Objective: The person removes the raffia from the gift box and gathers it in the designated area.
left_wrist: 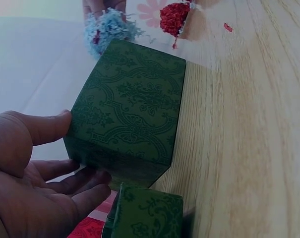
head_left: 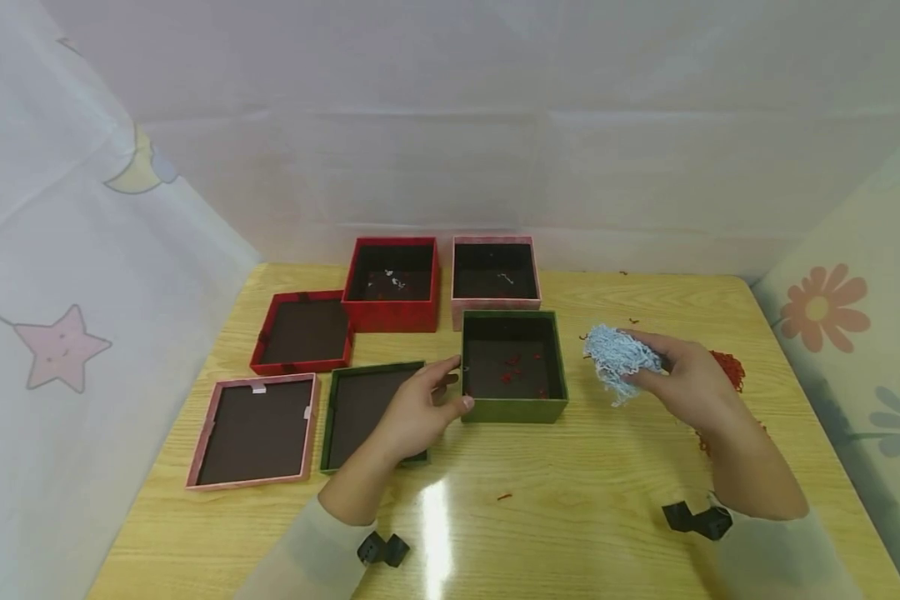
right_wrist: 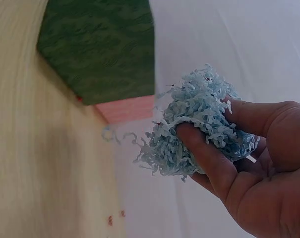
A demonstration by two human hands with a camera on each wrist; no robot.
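A clump of light blue shredded paper [head_left: 619, 360] is held between the thumb and fingers of my right hand [head_left: 688, 385], raised over the table to the right of the green box. In the right wrist view the blue paper [right_wrist: 189, 129] bulges past the fingers, with loose strands hanging. My left hand [head_left: 418, 410] touches the green box [head_left: 514, 411] at its left side and near corner, thumb and fingers lightly bent. Inside that uncovered box lie a few red shreds [head_left: 512, 362]. The left wrist view shows the box's patterned green side [left_wrist: 130, 99] beyond the thumb.
Behind stand an uncovered red box [head_left: 392, 317] and a pink box [head_left: 495, 306], with stray shreds inside. A red lid [head_left: 303, 335], a pink lid [head_left: 253, 435] and a green lid [head_left: 363, 408] lie left. Red shredded paper [head_left: 730, 368] sits behind my right hand.
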